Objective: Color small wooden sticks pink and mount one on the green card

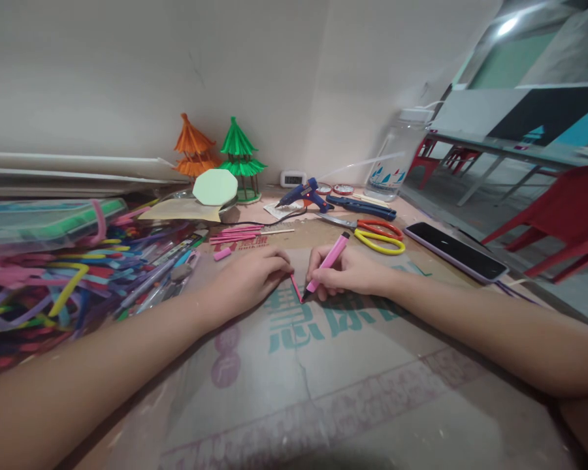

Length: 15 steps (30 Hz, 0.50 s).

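The left hand (267, 277) pinches a thin pink stick (296, 287) near its upper end; the right hand (340, 267) grips a pink marker (329, 261), its dark tip at the stick's lower end. Relative to the marker, the stick lies just left, the blue glue gun (304, 194) beyond, and the yellow-and-orange-handled scissors (378, 236) beyond to the right.

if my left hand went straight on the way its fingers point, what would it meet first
Probably the right hand with the pink marker, across a small gap from the left hand and its pink stick, though depth is unclear.
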Available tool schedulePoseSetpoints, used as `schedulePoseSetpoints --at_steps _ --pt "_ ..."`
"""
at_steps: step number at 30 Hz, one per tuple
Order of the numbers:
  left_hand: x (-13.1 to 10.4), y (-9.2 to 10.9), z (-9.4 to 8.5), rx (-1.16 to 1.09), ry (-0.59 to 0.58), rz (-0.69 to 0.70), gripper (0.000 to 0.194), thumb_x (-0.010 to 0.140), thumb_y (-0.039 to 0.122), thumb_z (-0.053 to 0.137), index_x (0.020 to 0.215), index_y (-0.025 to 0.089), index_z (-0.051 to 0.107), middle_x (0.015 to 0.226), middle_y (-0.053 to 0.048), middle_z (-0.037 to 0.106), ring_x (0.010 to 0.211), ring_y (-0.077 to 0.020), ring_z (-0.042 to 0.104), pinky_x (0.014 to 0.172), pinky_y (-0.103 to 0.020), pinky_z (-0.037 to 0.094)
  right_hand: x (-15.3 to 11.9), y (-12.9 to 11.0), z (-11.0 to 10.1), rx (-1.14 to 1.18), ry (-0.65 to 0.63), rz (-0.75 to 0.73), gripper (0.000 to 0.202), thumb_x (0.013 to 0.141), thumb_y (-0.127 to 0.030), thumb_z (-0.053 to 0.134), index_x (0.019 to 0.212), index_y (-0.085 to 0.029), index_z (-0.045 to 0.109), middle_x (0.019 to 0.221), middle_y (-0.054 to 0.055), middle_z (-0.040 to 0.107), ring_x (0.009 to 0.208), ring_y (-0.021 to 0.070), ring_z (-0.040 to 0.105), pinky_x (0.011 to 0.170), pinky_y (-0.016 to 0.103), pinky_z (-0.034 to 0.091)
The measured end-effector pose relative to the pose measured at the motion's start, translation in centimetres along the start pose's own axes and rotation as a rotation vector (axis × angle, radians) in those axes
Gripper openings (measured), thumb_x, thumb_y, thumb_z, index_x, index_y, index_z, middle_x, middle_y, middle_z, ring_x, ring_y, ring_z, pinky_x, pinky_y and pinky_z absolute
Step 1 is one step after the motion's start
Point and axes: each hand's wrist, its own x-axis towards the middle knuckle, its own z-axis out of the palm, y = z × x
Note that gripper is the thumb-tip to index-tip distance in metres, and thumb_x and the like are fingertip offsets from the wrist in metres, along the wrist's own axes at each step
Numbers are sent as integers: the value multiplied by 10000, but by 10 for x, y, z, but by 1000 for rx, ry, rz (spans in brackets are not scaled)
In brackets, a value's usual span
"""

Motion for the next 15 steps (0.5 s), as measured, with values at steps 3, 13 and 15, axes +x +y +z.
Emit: schedulePoseSetpoints --at_steps 3,13,15 --pt "0 1 -1 15 -14 2 209 983 179 540 1059 187 734 1108 -70 717 1002 -199 681 866 -322 551 0 1 0 2 14 8 161 842 -304 662 829 -175 567 639 4 686 476 78 535 435 177 409" --pt "1 -1 0 34 -18 14 228 989 186 545 1098 196 746 1138 -74 723 1023 -208 693 882 -330 556 1 1 0 20 10 -8 141 830 -273 660 810 -177 558 621 -3 676 471 78 535 445 181 412" --pt "1 -1 0 31 -20 7 227 986 183 549 1094 196 748 1137 -74 723 1023 -209 692 881 -331 556 1 1 0 7 22 4 131 823 -260 656 800 -178 556 619 -3 675 472 82 541 444 183 414"
